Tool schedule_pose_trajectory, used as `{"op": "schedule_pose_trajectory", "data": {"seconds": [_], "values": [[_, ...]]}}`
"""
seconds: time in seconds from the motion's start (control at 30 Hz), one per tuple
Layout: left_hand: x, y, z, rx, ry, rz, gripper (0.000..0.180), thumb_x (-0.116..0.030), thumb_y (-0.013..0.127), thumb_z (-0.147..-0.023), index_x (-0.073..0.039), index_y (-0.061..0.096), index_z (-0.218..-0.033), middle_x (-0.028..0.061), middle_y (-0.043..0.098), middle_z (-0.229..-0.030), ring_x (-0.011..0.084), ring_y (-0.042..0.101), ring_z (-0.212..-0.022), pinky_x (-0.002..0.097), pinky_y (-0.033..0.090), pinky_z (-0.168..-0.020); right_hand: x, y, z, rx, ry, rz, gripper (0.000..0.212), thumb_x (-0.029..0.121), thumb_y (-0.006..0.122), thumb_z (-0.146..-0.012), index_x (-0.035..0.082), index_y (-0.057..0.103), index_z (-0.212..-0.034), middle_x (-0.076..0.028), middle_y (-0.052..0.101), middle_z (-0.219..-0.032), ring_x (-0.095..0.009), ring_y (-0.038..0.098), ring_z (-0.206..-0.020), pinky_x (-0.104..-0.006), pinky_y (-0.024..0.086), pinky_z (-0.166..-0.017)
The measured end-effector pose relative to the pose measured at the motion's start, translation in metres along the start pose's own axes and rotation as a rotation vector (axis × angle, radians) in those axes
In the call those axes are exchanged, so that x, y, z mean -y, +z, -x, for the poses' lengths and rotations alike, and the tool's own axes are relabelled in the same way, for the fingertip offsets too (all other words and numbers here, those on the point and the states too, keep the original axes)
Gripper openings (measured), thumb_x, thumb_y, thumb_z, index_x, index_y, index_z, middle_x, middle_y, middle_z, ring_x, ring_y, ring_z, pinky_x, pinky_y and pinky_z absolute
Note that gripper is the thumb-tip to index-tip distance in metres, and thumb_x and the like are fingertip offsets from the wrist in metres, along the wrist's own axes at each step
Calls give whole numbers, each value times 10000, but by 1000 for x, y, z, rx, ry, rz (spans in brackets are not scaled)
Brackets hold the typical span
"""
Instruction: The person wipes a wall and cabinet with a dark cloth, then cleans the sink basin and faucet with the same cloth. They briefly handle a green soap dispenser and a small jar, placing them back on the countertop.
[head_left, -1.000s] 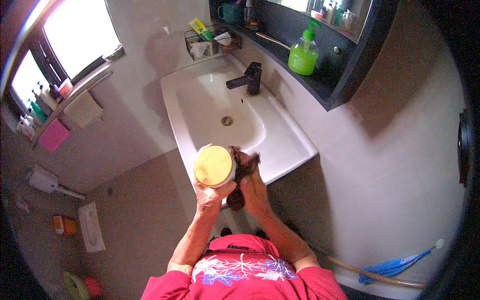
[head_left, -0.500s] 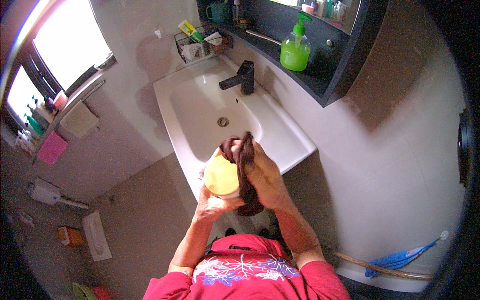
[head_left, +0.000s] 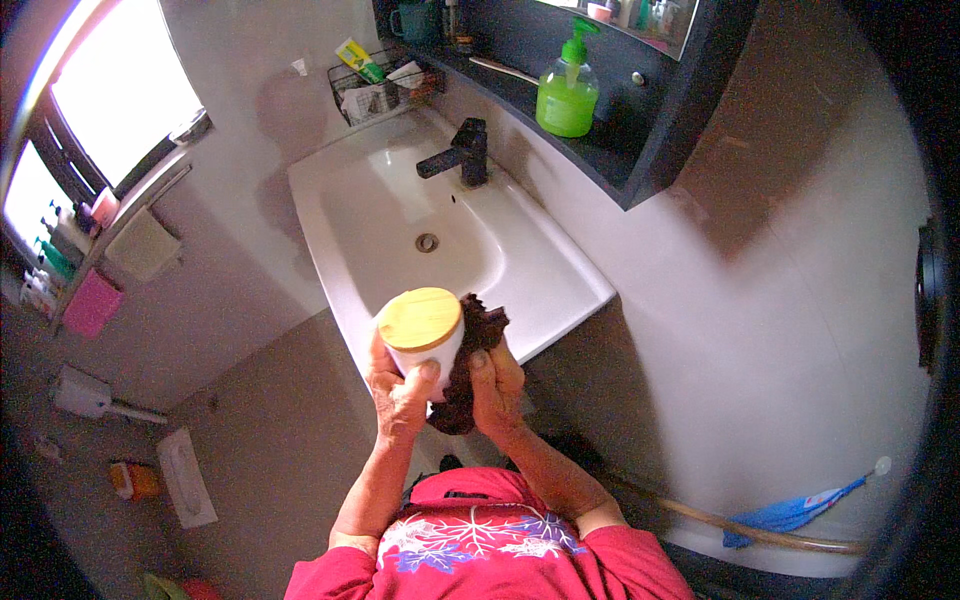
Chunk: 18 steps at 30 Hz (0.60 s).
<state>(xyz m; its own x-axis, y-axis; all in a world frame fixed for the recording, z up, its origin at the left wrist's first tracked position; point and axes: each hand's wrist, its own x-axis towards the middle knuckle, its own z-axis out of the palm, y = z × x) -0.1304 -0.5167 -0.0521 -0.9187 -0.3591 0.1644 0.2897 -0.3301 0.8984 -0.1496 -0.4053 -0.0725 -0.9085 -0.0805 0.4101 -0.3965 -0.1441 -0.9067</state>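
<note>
My left hand point(head_left: 398, 395) is wrapped round a white jar point(head_left: 425, 368) with a round, wood-coloured lid point(head_left: 421, 318). The jar is held slightly tilted over the near edge of the sink. A dark brown cloth point(head_left: 482, 325) is bunched in my right hand point(head_left: 497, 388), its thumb pressing on it. The cloth lies against the right side of the jar and hangs below it. Some fingers of both hands are hidden behind the jar and the cloth.
A white sink point(head_left: 350, 255) with a black faucet point(head_left: 462, 152) lies ahead. On the dark shelf point(head_left: 620, 165) stands a green soap pump bottle point(head_left: 567, 98). A wire basket point(head_left: 385, 92) with a tube sits at the sink's far corner. Bottles line the window ledge point(head_left: 125, 215).
The cloth has come off the top of the lid to the jar's right side, with my right hand moving lower. The lid and more of the white jar now show.
</note>
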Motion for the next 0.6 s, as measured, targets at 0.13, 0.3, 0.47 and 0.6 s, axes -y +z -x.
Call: {"op": "schedule_pose_trajectory", "data": {"seconds": [0.13,0.3,0.47,0.6], "values": [[0,2,12,99,-6,-100,676,-152,682,-707,-25,396,-1306,82,557,-1120,170,573,-932,279,479,-808,0,-12,-5,12,-396,317,369,217,421,-918,-32,458,-1189,-169,505,-1143,-272,489,-1058,-388,384,-898],[6,5,19,79,-85,-109,866,-213,896,-498,3,464,-1217,75,551,-1129,187,542,-1017,298,431,-907,27,-23,-21,123,-327,121,312,107,511,-805,-26,539,-1085,-221,492,-1164,-394,461,-985,-438,364,-899],[10,15,25,162,162,-26,959,-245,917,-433,-34,410,-1220,64,501,-1175,172,505,-1063,305,416,-929,31,-42,-47,432,309,-453,332,304,495,-918,40,564,-1108,-29,563,-1112,-121,494,-1045,-290,372,-921],[11,14,23,30,316,-272,953,-292,858,-434,-14,414,-1231,54,546,-1107,201,555,-999,322,441,-906,10,-32,-40,324,511,-567,347,318,478,-927,59,560,-1142,-33,604,-1038,-135,552,-944,-298,416,-879]]}}
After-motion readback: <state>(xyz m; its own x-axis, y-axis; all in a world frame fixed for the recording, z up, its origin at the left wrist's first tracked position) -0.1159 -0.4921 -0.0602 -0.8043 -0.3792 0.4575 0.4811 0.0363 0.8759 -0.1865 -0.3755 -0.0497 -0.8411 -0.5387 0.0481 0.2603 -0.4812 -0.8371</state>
